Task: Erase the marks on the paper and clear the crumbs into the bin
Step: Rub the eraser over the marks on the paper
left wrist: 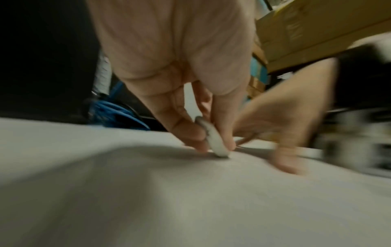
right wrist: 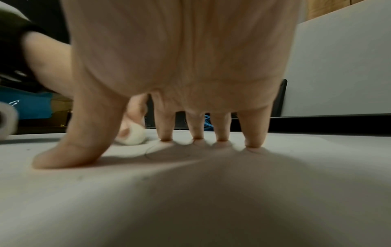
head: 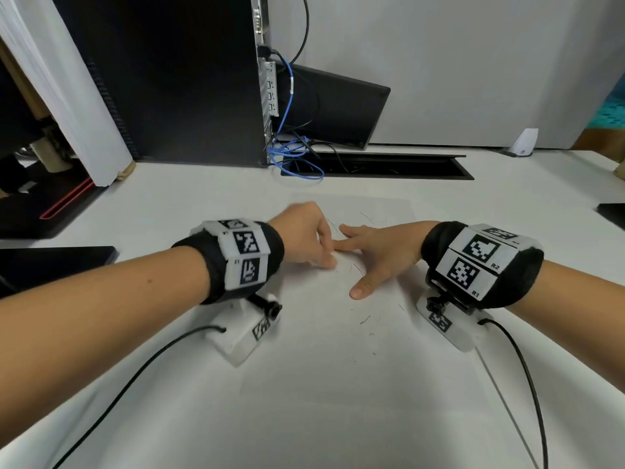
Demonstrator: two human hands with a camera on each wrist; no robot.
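Step in hand, by my read: erasing, not yet clearing. Landmark = the paper (head: 338,292), flat on the white desk (head: 169,204).

- Left hand (head: 304,236) sits over the paper's far-left part, thumb and fingers curled, pinching a small white eraser (left wrist: 215,142); the eraser's lower edge is on the sheet. Its top edge looks grey with graphite.
- Right hand (head: 378,255) is on the paper just right of the left hand, fingers straight and spread, tips and thumb pressed down. It holds nothing, just pins the sheet.
- Pencil marks (head: 368,218) show faintly toward the paper's far edge, beyond both hands. A curved line also shows under the right fingertips in the right wrist view.
- Crumbs (head: 365,319): thin dark shreds scattered on the paper's near half, below the right thumb.
- Bin: not visible in any view.

Next move likely calls for short strokes toward the far-edge marks, with the right hand re-pinning close by so the sheet doesn't buckle. Then gather crumbs without smearing them.
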